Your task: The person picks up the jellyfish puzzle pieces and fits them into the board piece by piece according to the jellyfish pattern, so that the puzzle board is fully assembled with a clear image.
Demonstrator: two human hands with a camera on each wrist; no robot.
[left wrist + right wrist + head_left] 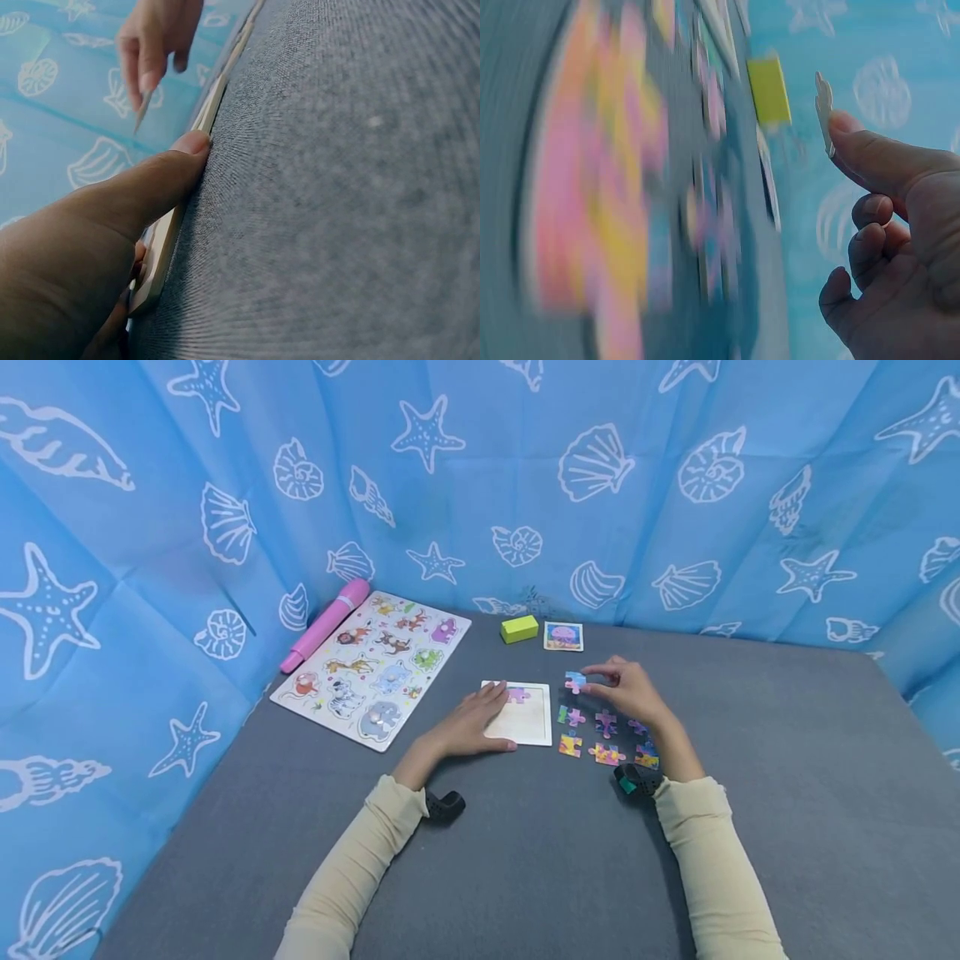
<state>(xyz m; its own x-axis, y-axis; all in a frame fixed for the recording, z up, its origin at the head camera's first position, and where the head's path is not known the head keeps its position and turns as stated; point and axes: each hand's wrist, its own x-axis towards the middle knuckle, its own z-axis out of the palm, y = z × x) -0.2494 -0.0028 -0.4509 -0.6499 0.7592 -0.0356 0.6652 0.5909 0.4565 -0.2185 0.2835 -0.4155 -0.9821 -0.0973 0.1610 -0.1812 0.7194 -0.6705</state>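
A pale wooden puzzle tray (525,727) lies on the grey table with a pink-purple jigsaw piece (518,695) in its upper part. My left hand (474,722) rests across the tray's left side, fingers spread over the frame. Its thumb (169,169) presses the near edge. To the right, my right hand (626,692) pinches a blue-and-pink jigsaw piece (575,682) between thumb and finger, raised above the table. The right wrist view shows this held piece (824,112) edge-on. Several loose jigsaw pieces (606,722) lie below the right hand, some partly hidden by the wrist.
A yellow-green block (519,628) and a small picture card (563,637) sit at the back. Farther left lie an animal knob puzzle board (375,668) and a pink roll (326,625). A blue seashell curtain (465,485) hangs behind the table.
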